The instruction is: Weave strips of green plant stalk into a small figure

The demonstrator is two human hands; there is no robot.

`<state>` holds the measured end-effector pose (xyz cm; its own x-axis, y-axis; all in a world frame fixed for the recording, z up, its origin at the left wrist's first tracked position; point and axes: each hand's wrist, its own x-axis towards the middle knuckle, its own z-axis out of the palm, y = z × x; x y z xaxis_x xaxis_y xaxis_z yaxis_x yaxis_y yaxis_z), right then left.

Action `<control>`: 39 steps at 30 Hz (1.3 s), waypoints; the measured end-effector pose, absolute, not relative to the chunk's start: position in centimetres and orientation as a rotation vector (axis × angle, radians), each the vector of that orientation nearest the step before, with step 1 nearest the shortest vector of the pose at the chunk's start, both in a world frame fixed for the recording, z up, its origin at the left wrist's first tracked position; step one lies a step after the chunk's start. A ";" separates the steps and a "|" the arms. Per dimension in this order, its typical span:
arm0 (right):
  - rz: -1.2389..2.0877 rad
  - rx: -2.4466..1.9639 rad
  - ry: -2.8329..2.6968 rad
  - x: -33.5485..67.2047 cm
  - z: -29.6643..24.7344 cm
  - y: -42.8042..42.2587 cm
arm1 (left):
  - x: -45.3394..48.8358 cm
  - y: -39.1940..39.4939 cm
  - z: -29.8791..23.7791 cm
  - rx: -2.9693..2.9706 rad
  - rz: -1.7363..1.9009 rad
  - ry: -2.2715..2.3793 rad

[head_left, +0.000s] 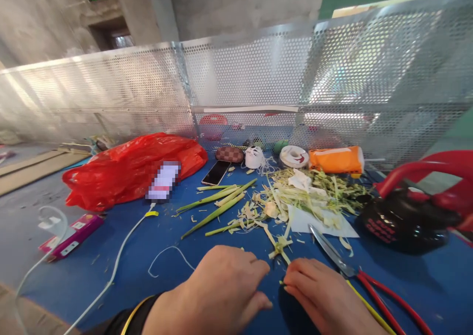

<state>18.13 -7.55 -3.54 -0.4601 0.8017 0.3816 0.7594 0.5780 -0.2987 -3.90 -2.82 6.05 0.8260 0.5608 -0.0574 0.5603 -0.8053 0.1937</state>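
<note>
A small knotted piece of pale green plant strips (280, 246) lies on the blue tabletop just ahead of my hands. My right hand (323, 293) is closed, its fingertips pinched together at the lower end of a strip from that piece. To its left, my left hand (225, 288) has its thumb apart from the curled fingers, and nothing shows in the gap. A thin white thread (170, 249) curls beside it and passes out of sight behind it. Red-handled scissors (338, 256) rest partly opened close to my right hand. Long green stalks (214, 214) lie farther forward.
Plant scraps (314, 192) are heaped on white paper (306, 221). Behind stand a ribbon roll (293, 156) and an orange packet (336, 159). A black rounded object with red lettering (402, 221) is at right. Leftward are a red plastic bag (129, 165), a charging phone (162, 181) and a power strip (76, 236).
</note>
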 end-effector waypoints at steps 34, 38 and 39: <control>-0.165 -2.051 -2.201 22.3 -0.3 8.8 | -2.2 -0.5 -1.8 2.659 0.684 0.538; -0.229 -1.942 -2.036 22.9 -0.3 8.7 | -2.2 -0.5 -1.8 2.705 0.669 0.525; -0.245 -1.900 -1.973 23.1 -0.2 8.6 | -2.2 -0.5 -1.8 2.710 0.666 0.521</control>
<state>23.06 8.62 -0.19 -0.0060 0.9200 0.3919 0.9879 0.0662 -0.1404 -2.22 -0.55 -1.81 0.8266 0.4125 0.3829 0.2728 -0.8887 0.3685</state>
